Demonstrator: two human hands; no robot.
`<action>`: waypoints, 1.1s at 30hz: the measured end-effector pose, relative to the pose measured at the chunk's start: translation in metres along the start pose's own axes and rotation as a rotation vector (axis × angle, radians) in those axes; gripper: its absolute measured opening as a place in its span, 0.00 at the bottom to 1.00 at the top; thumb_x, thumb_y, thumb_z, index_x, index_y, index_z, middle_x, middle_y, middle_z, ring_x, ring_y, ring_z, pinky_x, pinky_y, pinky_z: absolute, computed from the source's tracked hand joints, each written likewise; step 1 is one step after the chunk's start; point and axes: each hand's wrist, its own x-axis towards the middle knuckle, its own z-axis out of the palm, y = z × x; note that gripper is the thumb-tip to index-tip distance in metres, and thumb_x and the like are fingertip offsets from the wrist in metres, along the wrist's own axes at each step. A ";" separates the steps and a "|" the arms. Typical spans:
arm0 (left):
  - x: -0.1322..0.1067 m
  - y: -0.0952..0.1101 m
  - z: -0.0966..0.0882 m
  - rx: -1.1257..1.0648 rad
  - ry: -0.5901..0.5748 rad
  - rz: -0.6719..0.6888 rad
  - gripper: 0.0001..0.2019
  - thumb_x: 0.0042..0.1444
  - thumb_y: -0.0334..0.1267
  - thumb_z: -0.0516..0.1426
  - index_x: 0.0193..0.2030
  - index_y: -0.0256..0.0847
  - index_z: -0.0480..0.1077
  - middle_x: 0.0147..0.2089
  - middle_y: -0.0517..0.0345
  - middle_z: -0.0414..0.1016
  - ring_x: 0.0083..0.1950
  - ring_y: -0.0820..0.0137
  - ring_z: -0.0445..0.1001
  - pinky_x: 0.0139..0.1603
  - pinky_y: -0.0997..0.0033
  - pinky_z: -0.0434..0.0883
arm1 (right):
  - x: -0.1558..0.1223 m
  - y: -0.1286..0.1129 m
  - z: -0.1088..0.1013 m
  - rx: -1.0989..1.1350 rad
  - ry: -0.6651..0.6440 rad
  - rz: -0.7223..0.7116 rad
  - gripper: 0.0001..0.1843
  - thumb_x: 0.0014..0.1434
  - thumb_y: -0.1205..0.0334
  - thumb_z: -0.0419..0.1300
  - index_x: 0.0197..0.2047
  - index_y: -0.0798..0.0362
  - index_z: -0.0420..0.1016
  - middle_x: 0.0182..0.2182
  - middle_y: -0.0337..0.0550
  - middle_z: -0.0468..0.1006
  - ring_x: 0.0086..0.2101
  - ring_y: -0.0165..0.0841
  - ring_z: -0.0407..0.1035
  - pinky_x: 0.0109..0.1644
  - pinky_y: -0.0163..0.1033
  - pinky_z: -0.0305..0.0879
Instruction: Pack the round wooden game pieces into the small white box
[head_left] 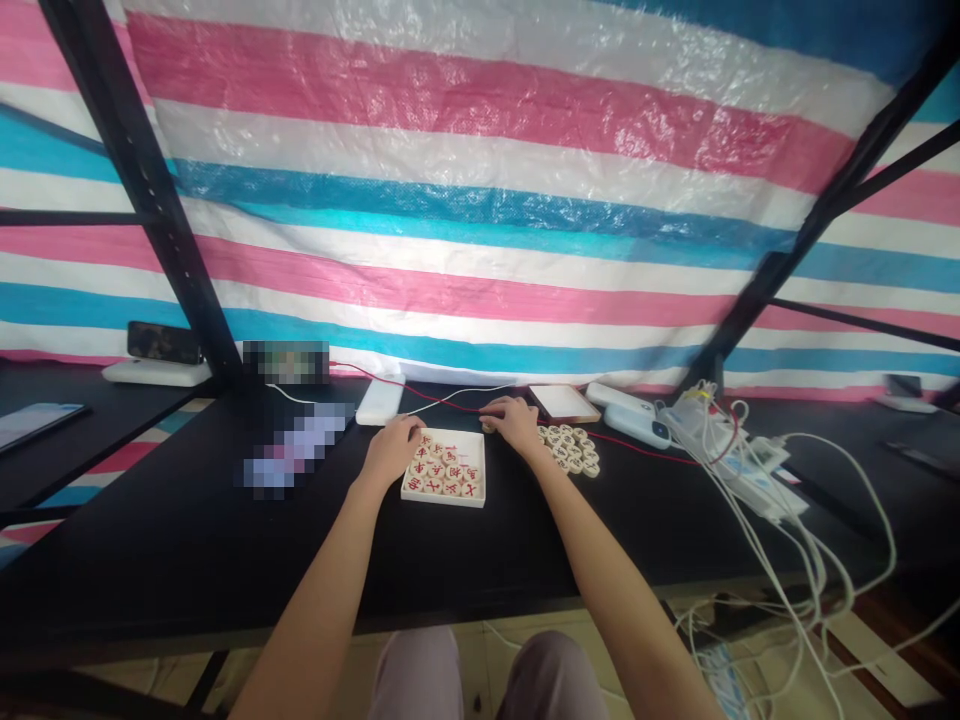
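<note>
Here's the left hand (390,452) curled at the far-left corner of the white box (472,460), probably steadying it, though whether those fingers grip a piece I can't tell; inside, red-lettered xiangqi pieces (435,469) lie flat, which keeps their characters readable. And over on the other side, the right hand (514,422) pinches a single xiangqi piece (489,426) just beside the far-right corner, with dark-lettered xiangqi pieces (568,450) clustered near its wrist on the black table (480,560), seemingly for easy reach.
</note>
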 end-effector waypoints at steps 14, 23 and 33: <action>0.000 0.002 0.000 0.084 0.014 0.032 0.11 0.58 0.35 0.45 0.39 0.42 0.69 0.45 0.55 0.70 0.46 0.66 0.69 0.43 0.69 0.65 | -0.035 -0.059 0.003 -0.134 -0.181 -0.454 0.19 0.60 0.45 0.49 0.41 0.46 0.74 0.38 0.41 0.76 0.40 0.34 0.63 0.42 0.40 0.48; 0.000 0.006 0.003 0.141 0.024 0.029 0.11 0.57 0.35 0.45 0.39 0.42 0.68 0.44 0.56 0.71 0.44 0.67 0.69 0.40 0.71 0.64 | -0.031 -0.067 0.001 -0.125 -0.141 -0.433 0.13 0.54 0.51 0.59 0.37 0.50 0.75 0.36 0.41 0.77 0.40 0.36 0.64 0.43 0.41 0.48; -0.001 0.011 -0.002 0.101 -0.002 -0.006 0.10 0.57 0.36 0.46 0.37 0.43 0.68 0.45 0.57 0.71 0.44 0.67 0.69 0.40 0.71 0.63 | -0.019 0.004 -0.041 -0.151 0.095 -0.213 0.12 0.55 0.52 0.57 0.32 0.50 0.77 0.36 0.44 0.74 0.42 0.38 0.61 0.44 0.41 0.50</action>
